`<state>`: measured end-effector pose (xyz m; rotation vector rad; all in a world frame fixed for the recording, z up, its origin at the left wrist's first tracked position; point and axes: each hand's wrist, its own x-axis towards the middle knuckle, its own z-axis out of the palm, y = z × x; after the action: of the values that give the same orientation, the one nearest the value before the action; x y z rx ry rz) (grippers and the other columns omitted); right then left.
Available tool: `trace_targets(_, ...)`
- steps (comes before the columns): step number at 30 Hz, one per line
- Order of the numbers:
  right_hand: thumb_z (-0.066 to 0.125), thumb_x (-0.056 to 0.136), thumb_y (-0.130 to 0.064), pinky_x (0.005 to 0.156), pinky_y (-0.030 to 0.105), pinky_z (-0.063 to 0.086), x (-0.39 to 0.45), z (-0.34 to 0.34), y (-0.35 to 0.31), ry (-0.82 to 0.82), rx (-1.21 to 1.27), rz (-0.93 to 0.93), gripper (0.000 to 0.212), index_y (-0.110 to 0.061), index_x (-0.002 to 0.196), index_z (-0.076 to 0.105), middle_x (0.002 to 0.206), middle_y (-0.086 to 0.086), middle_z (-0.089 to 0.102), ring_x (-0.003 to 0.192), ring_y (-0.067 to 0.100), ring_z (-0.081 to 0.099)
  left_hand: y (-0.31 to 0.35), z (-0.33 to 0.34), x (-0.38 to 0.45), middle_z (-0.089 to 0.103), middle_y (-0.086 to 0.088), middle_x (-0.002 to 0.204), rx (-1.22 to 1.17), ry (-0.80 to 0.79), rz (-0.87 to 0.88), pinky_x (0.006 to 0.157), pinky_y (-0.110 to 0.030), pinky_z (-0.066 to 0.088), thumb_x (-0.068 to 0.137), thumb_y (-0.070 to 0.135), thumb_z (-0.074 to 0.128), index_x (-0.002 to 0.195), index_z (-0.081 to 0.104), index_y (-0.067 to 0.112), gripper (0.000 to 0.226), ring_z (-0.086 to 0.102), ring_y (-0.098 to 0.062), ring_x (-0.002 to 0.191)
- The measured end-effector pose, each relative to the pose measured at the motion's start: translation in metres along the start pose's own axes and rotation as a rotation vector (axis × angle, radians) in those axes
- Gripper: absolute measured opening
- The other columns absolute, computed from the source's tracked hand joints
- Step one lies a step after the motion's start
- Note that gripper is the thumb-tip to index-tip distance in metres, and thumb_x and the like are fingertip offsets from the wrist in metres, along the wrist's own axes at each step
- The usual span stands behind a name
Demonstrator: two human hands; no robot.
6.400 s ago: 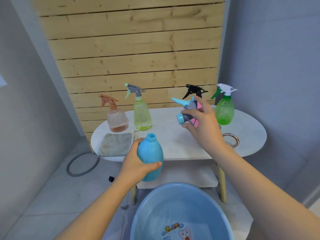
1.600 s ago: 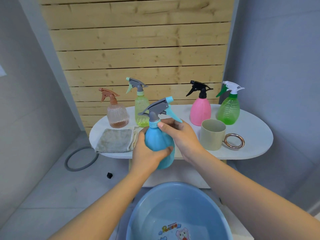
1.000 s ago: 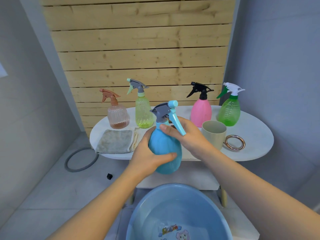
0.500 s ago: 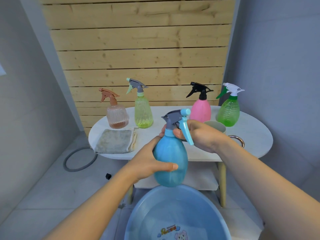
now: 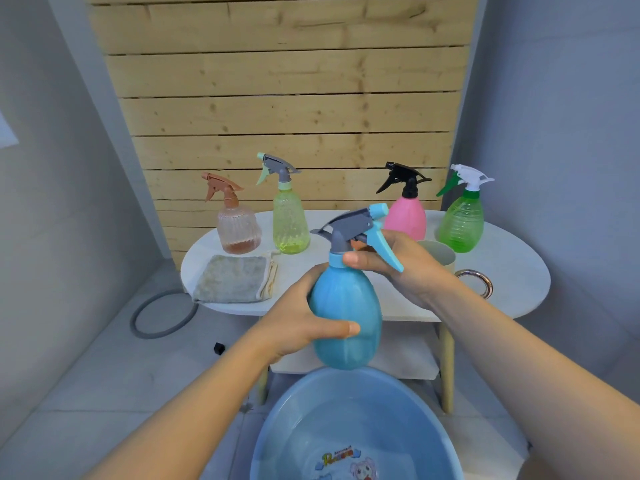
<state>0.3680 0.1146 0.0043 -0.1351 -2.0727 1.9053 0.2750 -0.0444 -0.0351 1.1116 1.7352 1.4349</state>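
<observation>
A blue spray bottle (image 5: 346, 313) is upright in the air above a blue basin (image 5: 353, 427), in front of the white table (image 5: 512, 271). My left hand (image 5: 301, 323) grips its round body from the left, thumb across the front. My right hand (image 5: 398, 265) holds the neck just under the grey spray head (image 5: 353, 225), whose light blue trigger points right and down over my fingers.
On the table stand a brown spray bottle (image 5: 237, 223), a yellow-green one (image 5: 289, 220), a pink one (image 5: 405, 213) and a green one (image 5: 462, 220). A grey cloth (image 5: 232, 278), a beige cup (image 5: 440, 256) and a metal ring (image 5: 476, 280) lie there too. A grey hose ring (image 5: 161, 317) lies on the floor.
The spray head, held apart from the bottle 6.4 s ago, now sits on its neck. Over the last second the head turned so the trigger swung to the right, and the bottle rose slightly.
</observation>
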Motion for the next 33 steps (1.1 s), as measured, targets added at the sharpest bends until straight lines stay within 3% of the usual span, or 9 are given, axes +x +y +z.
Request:
trace_targets(3, 0.072, 0.072, -0.026, 0.096, 0.03, 0.047, -0.003, 0.0, 0.007, -0.016, 0.05, 0.004, 0.032, -0.014, 0.101, 0.069, 0.103, -0.005, 0.07, 0.103, 0.011, 0.062, 0.0, -0.001, -0.001, 0.067, 0.003, 0.111, -0.038, 0.039, 0.009, 0.087, -0.036, 0.055, 0.05, 0.029, 0.083, 0.121, 0.052, 0.03, 0.078, 0.065, -0.016, 0.103)
trace_targets(5, 0.071, 0.071, -0.024, 0.084, 0.024, 0.051, -0.006, 0.009, 0.009, 0.01, 0.074, -0.015, 0.028, -0.016, 0.098, 0.068, 0.098, -0.005, 0.07, 0.094, 0.009, 0.064, 0.001, 0.0, -0.001, 0.068, 0.005, 0.11, -0.053, 0.066, 0.015, 0.085, -0.035, 0.055, 0.05, 0.028, 0.083, 0.121, 0.052, 0.031, 0.078, 0.066, -0.015, 0.102)
trace_targets(7, 0.075, 0.065, -0.025, 0.075, 0.022, 0.053, -0.008, 0.025, 0.01, 0.127, 0.117, -0.011, 0.028, -0.017, 0.09, 0.064, 0.089, -0.004, 0.067, 0.085, 0.009, 0.064, 0.001, 0.003, 0.0, 0.069, 0.009, 0.105, -0.041, 0.093, 0.029, 0.081, -0.03, 0.056, 0.052, 0.022, 0.084, 0.12, 0.052, 0.032, 0.076, 0.066, -0.011, 0.099)
trace_targets(11, 0.085, 0.063, -0.027, 0.08, 0.038, 0.053, -0.005, 0.048, 0.014, 0.36, 0.112, 0.011, 0.035, -0.014, 0.085, 0.061, 0.083, 0.003, 0.066, 0.08, 0.018, 0.064, 0.004, 0.006, 0.0, 0.068, 0.019, 0.095, -0.02, 0.132, 0.035, 0.072, -0.02, 0.054, 0.055, 0.015, 0.081, 0.112, 0.051, 0.037, 0.067, 0.066, -0.002, 0.091)
trace_targets(14, 0.075, 0.075, -0.024, 0.073, 0.037, 0.051, -0.006, 0.043, 0.006, 0.205, 0.211, 0.022, 0.022, -0.007, 0.086, 0.067, 0.08, 0.009, 0.065, 0.076, 0.022, 0.063, 0.003, 0.002, 0.0, 0.067, 0.013, 0.103, -0.021, 0.128, 0.034, 0.08, -0.028, 0.056, 0.051, 0.023, 0.083, 0.118, 0.051, 0.036, 0.075, 0.066, -0.008, 0.097)
trace_targets(17, 0.065, 0.078, -0.026, 0.083, 0.038, 0.052, -0.005, 0.036, 0.004, 0.085, 0.252, 0.05, 0.037, 0.001, 0.104, 0.065, 0.094, 0.013, 0.065, 0.087, 0.023, 0.064, 0.004, -0.001, -0.002, 0.067, 0.013, 0.104, -0.004, 0.116, 0.039, 0.078, -0.027, 0.055, 0.049, 0.03, 0.081, 0.12, 0.051, 0.032, 0.077, 0.066, -0.009, 0.098)
trace_targets(25, 0.062, 0.085, -0.022, 0.083, 0.027, 0.053, -0.006, 0.025, -0.006, -0.027, 0.323, 0.016, 0.027, -0.011, 0.109, 0.064, 0.096, 0.005, 0.066, 0.09, 0.013, 0.064, 0.006, 0.001, -0.003, 0.067, 0.01, 0.107, 0.021, 0.089, 0.017, 0.083, -0.03, 0.056, 0.051, 0.027, 0.083, 0.12, 0.052, 0.034, 0.076, 0.066, -0.01, 0.099)
trace_targets(29, 0.063, 0.081, -0.02, 0.089, 0.035, 0.051, -0.007, 0.027, -0.001, -0.021, 0.216, 0.018, 0.025, -0.011, 0.104, 0.067, 0.101, 0.009, 0.066, 0.094, 0.021, 0.063, 0.007, 0.003, -0.004, 0.067, 0.011, 0.105, 0.036, 0.114, 0.014, 0.076, -0.025, 0.054, 0.056, 0.021, 0.08, 0.12, 0.052, 0.031, 0.07, 0.066, -0.007, 0.095)
trace_targets(33, 0.072, 0.076, -0.02, 0.086, 0.037, 0.053, -0.009, 0.034, 0.002, 0.087, 0.203, -0.015, 0.025, -0.01, 0.098, 0.067, 0.092, 0.005, 0.069, 0.088, 0.02, 0.065, 0.006, 0.004, -0.003, 0.067, 0.009, 0.106, 0.014, 0.162, 0.001, 0.079, -0.029, 0.056, 0.055, 0.02, 0.081, 0.121, 0.051, 0.031, 0.073, 0.066, -0.008, 0.095)
